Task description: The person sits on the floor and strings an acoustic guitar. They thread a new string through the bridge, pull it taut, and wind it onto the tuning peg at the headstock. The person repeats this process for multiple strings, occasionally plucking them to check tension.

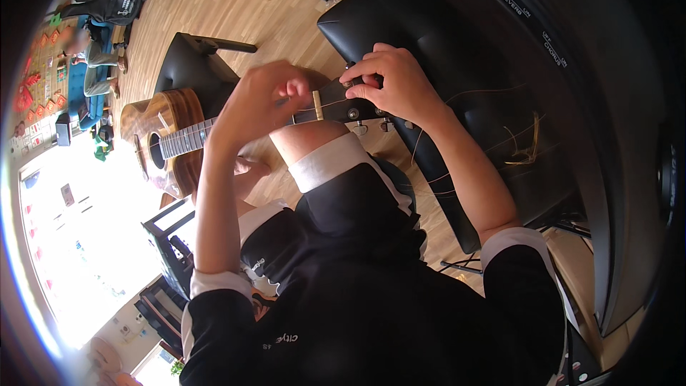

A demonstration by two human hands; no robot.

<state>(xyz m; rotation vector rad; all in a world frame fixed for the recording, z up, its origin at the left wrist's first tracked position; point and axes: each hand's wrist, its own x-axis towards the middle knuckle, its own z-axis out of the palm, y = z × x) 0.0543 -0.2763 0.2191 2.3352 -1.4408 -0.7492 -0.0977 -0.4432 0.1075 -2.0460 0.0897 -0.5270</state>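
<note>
An acoustic guitar (pixel 187 111) lies across my lap, its brown wooden body at the left and its dark headstock (pixel 336 109) at the right. My left hand (pixel 257 96) is above the neck just left of the pale nut (pixel 318 105). It is smeared by motion, its fingers curled; what they hold is hidden. At the headstock's far edge, my right hand (pixel 396 78) has thumb and forefinger closed round a tuning peg (pixel 348 77). Metal tuning pegs (pixel 360 128) stick out on the near side. A thin copper-coloured string (pixel 336 104) crosses the headstock.
A black padded bench (pixel 457 164) at the right carries loose strings (pixel 480 91) and a yellowish coil (pixel 527 150). Beyond it stands a large black cabinet (pixel 522 0). Another black seat (pixel 187 64) is behind the guitar. A person (pixel 93 64) sits on a blue sofa far left.
</note>
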